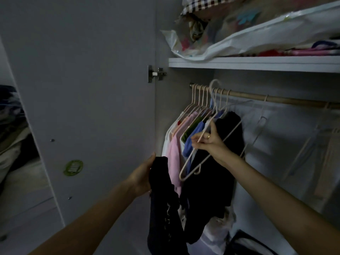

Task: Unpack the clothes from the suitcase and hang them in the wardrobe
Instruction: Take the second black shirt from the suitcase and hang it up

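My left hand [142, 176] grips a dark garment [163, 208] that hangs down in front of the open wardrobe. My right hand [207, 142] pinches a bare white hanger [189, 168] by its sloping arm; the hanger is tilted, and its hook stands up above the wooden rail [257, 97], in front of it. Behind the hanger, several clothes hang on the rail: white, pink [173, 153], green, blue and a black piece [230, 137]. The suitcase is out of view.
The open wardrobe door [82, 89] stands at the left with a green sticker [73, 167]. A shelf [257, 63] above the rail holds plastic bags of bedding. White garment covers [285, 144] hang at the right. Bags lie on the wardrobe floor.
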